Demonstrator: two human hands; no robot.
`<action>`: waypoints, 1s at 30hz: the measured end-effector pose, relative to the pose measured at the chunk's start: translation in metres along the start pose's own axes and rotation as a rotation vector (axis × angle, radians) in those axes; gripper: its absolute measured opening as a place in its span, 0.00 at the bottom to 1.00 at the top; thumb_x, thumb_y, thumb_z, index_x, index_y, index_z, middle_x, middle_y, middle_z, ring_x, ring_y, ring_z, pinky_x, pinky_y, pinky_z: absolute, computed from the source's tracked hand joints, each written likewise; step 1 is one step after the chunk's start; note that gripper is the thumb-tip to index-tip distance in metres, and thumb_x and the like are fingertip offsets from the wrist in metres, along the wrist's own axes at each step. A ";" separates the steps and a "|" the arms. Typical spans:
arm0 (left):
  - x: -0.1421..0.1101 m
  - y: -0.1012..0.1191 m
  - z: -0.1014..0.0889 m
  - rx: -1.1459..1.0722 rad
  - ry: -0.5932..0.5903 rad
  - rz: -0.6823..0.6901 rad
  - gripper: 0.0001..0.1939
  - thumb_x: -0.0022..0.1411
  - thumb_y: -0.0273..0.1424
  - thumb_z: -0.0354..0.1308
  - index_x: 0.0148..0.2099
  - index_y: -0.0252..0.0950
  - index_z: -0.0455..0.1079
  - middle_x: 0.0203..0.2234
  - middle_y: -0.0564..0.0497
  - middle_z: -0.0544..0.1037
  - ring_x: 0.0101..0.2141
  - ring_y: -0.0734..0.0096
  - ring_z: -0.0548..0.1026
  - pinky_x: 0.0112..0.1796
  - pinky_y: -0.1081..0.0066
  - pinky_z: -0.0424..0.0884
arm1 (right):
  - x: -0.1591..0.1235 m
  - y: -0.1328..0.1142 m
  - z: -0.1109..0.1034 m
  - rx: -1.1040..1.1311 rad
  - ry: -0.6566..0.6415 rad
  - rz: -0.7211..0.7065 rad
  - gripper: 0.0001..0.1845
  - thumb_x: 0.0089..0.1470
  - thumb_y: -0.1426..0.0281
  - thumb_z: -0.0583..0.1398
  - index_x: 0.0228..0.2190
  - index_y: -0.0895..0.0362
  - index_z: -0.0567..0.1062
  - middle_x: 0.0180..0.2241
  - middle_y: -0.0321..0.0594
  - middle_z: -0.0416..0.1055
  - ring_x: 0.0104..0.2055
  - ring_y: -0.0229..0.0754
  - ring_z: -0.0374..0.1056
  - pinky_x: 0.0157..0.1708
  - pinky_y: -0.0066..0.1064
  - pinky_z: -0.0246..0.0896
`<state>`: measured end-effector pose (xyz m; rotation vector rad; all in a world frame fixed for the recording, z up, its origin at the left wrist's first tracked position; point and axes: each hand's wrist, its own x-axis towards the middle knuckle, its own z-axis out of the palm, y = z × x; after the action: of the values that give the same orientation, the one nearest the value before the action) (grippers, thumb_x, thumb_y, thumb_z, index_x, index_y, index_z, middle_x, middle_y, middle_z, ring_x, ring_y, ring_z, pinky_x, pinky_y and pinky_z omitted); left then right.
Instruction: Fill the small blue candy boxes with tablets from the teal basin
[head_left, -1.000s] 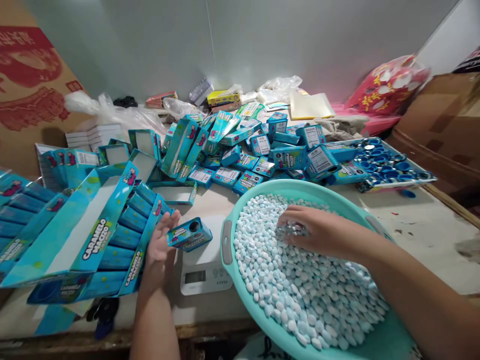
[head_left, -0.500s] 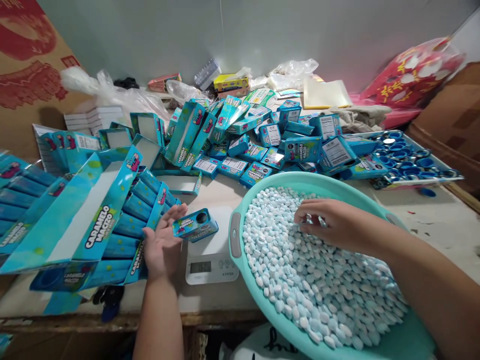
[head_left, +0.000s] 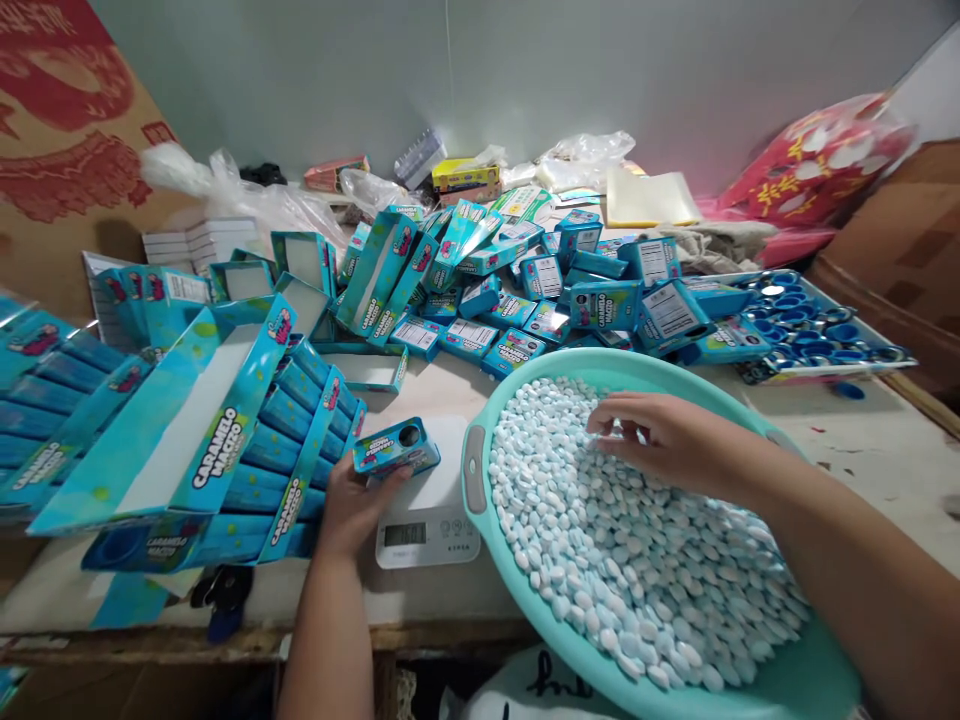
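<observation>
My left hand point(head_left: 367, 500) is closed round a small blue candy box point(head_left: 394, 448), thumb on its near side. The box has a round dark opening at its right end and is at the white digital scale point(head_left: 427, 545); whether it still rests on the plate I cannot tell. My right hand point(head_left: 645, 430) is over the white and pale-blue candies point(head_left: 555, 520) in the turquoise tub point(head_left: 495, 575). Its fingers are curled down with their tips at the candies, and what they hold, if anything, is hidden.
Large blue display cartons point(head_left: 172, 420) with rows of small boxes stand on the left. Behind the scale lies a heap of small blue boxes point(head_left: 517, 345). A tray of blue caps point(head_left: 817, 335) is at right. Plastic bags point(head_left: 585, 160) lie along the wall.
My left hand has gone from lying open beside the candy box to gripping it. My right hand has stayed nearly in place over the candies. The view has shifted slightly.
</observation>
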<state>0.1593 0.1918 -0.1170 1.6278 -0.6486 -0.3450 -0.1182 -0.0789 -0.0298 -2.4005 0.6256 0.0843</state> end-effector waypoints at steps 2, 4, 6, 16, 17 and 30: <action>-0.003 0.007 0.005 0.104 0.081 0.098 0.22 0.48 0.38 0.77 0.43 0.34 0.80 0.39 0.42 0.82 0.41 0.48 0.80 0.49 0.46 0.76 | 0.000 0.000 0.001 0.020 0.031 0.008 0.11 0.64 0.62 0.57 0.42 0.51 0.77 0.42 0.41 0.75 0.37 0.45 0.70 0.34 0.36 0.63; -0.005 0.025 0.010 0.193 0.114 0.280 0.22 0.51 0.33 0.75 0.49 0.38 0.80 0.47 0.44 0.80 0.49 0.49 0.77 0.57 0.47 0.70 | 0.000 0.000 0.001 0.033 0.058 0.004 0.11 0.65 0.62 0.57 0.44 0.51 0.77 0.43 0.40 0.75 0.37 0.44 0.70 0.35 0.35 0.63; -0.004 0.048 0.017 0.380 -0.013 0.563 0.23 0.55 0.28 0.71 0.55 0.42 0.78 0.51 0.46 0.78 0.52 0.52 0.74 0.60 0.53 0.67 | 0.000 0.001 0.001 0.038 0.073 -0.005 0.11 0.65 0.62 0.57 0.44 0.51 0.76 0.43 0.39 0.75 0.39 0.44 0.70 0.36 0.35 0.62; 0.010 0.078 0.038 0.811 -0.172 1.170 0.26 0.59 0.17 0.64 0.59 0.35 0.74 0.49 0.42 0.80 0.52 0.50 0.74 0.56 0.54 0.70 | -0.004 -0.003 -0.002 0.042 0.074 0.012 0.12 0.66 0.61 0.56 0.44 0.51 0.77 0.43 0.40 0.75 0.41 0.46 0.70 0.36 0.35 0.61; 0.010 0.077 0.038 0.811 -0.193 1.158 0.26 0.60 0.17 0.63 0.60 0.35 0.73 0.49 0.43 0.80 0.52 0.50 0.74 0.56 0.54 0.70 | -0.004 -0.004 -0.002 0.039 0.070 0.014 0.12 0.66 0.61 0.56 0.43 0.52 0.77 0.43 0.41 0.75 0.41 0.47 0.70 0.36 0.35 0.62; 0.003 0.024 0.025 0.149 0.120 0.111 0.27 0.51 0.39 0.75 0.53 0.40 0.75 0.46 0.45 0.81 0.50 0.47 0.78 0.54 0.46 0.74 | -0.003 0.000 0.000 0.045 0.057 0.026 0.13 0.66 0.59 0.55 0.43 0.52 0.77 0.42 0.41 0.75 0.40 0.46 0.70 0.37 0.36 0.62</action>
<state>0.1427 0.1685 -0.0976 1.7309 -0.6829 -0.1188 -0.1208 -0.0774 -0.0292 -2.3585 0.6788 0.0126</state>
